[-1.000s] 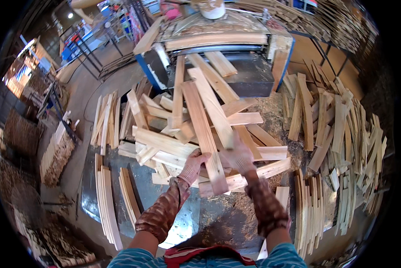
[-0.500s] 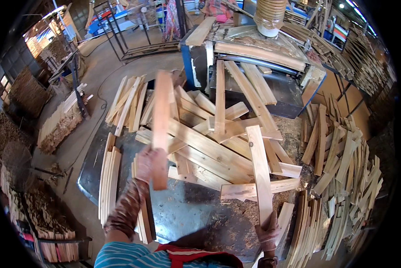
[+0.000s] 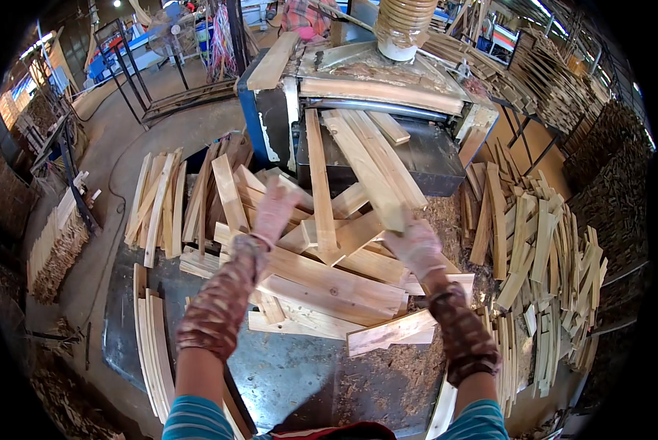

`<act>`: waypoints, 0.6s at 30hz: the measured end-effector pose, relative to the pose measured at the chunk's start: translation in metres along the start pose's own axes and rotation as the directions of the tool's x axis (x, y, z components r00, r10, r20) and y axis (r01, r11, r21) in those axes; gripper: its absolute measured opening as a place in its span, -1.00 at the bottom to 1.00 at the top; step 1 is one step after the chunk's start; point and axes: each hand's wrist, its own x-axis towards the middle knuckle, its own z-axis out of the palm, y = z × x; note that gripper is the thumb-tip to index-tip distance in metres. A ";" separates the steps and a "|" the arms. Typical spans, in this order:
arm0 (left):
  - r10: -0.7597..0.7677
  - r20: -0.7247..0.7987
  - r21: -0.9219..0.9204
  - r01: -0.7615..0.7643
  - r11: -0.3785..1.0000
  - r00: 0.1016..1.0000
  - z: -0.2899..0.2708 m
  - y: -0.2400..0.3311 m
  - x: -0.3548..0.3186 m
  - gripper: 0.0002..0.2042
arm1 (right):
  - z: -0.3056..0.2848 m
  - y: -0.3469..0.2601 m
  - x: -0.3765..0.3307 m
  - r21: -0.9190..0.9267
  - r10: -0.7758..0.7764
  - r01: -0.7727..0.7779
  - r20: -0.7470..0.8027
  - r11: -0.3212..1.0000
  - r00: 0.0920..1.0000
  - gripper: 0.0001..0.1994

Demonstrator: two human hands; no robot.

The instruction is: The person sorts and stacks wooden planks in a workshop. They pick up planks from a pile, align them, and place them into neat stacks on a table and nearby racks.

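My right hand (image 3: 415,246), in a pale glove, is closed at the near end of a wooden board (image 3: 362,161), which slants away onto the machine's bed. Over the left part of a loose heap of boards (image 3: 329,282) reaches my left hand (image 3: 274,213), also gloved. Its fingers are stretched out and slightly blurred, and no board shows in them. A narrow upright-looking board (image 3: 319,183) lies between the two hands, from the bed down onto the heap. Patterned sleeves cover both forearms.
Ahead stands a planer-like machine (image 3: 384,88) with a metal roller, a dark bed and a ribbed hose (image 3: 408,22). Stacked strips (image 3: 153,345) line the metal table's left edge. Many thin strips (image 3: 549,257) are piled at right. Sawdust (image 3: 387,374) covers part of the table.
The board in my left hand has been let go, and that hand has reached forward. My right hand has left the board at lower right and moved up to another. The view has shifted right.
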 end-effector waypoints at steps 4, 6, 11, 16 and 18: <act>-0.177 0.130 -0.074 0.187 0.980 0.976 0.058 -0.023 -0.007 -0.39 | 0.014 -0.033 -0.012 -0.140 0.083 -0.062 0.145 0.988 0.986 -0.02; -0.267 0.169 -0.116 0.289 0.950 0.949 0.057 -0.010 -0.017 -0.49 | 0.033 -0.032 -0.029 -0.045 0.079 -0.072 0.181 0.996 0.980 0.02; -0.132 0.020 0.044 0.131 0.990 0.991 -0.029 0.003 -0.073 -0.73 | 0.044 0.007 -0.119 0.638 -0.227 0.157 0.029 0.754 0.974 -0.14; -0.039 -0.170 -0.069 0.027 0.997 0.985 -0.124 0.006 -0.205 -0.71 | 0.069 0.035 -0.242 0.498 0.107 -0.264 0.323 0.826 0.941 -0.03; -0.077 -0.344 -0.250 -0.012 0.968 0.936 -0.166 -0.029 -0.236 -0.79 | 0.104 0.055 -0.275 0.559 0.150 -0.295 0.291 0.775 0.945 -0.14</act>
